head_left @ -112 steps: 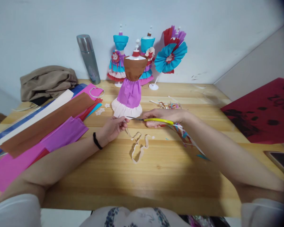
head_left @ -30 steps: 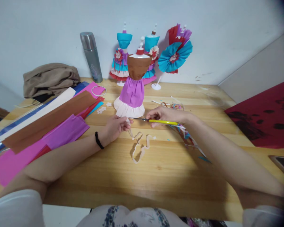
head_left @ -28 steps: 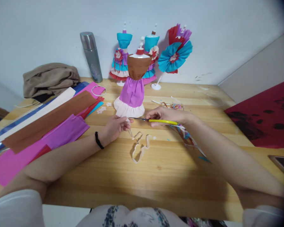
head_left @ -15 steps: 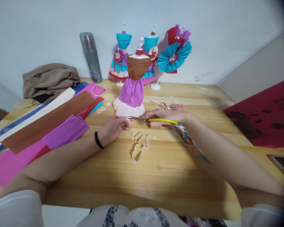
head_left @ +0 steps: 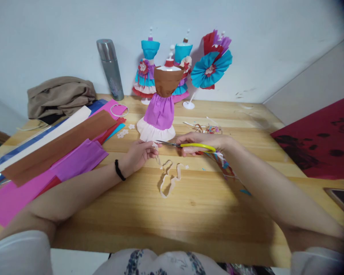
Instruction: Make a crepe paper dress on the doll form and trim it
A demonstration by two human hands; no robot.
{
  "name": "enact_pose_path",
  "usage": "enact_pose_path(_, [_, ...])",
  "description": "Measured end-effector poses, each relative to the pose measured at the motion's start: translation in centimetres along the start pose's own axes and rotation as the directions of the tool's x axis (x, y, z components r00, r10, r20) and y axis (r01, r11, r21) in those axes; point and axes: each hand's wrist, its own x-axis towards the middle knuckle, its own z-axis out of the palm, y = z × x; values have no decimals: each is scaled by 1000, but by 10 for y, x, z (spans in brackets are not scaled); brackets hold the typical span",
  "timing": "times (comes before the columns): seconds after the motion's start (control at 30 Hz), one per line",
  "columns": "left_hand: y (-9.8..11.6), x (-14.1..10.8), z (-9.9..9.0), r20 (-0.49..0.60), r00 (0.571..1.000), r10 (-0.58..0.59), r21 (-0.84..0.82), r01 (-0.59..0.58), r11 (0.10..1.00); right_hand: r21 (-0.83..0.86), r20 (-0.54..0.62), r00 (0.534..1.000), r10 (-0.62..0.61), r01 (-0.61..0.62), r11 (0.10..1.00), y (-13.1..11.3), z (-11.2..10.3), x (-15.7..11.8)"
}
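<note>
My left hand (head_left: 141,154) pinches the end of a thin pale paper strip (head_left: 172,183), whose rest curls on the wooden table (head_left: 195,221). In my right hand (head_left: 196,142) are yellow-handled scissors (head_left: 199,145), their tips pointing left, close to my left fingertips. Whether the blades touch the strip is too small to tell. Just behind both hands stands a small dress form (head_left: 169,80) with a brown paper top, a purple skirt and a pale ruffled hem.
Three more dressed forms (head_left: 150,49) stand along the wall, near a grey flask (head_left: 111,70). Coloured paper sheets (head_left: 60,147) and a brown cloth (head_left: 61,95) lie left. Paper scraps (head_left: 210,129) lie behind my right hand; a red board (head_left: 323,141) and a dark device (head_left: 342,200) are right.
</note>
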Motion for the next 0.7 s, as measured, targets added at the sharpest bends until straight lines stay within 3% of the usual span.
enact_pose_path(0.7, [-2,2,-4,34,999,21,-38,-19,999,-13,-19,999,32,-32,999,-2,2,3])
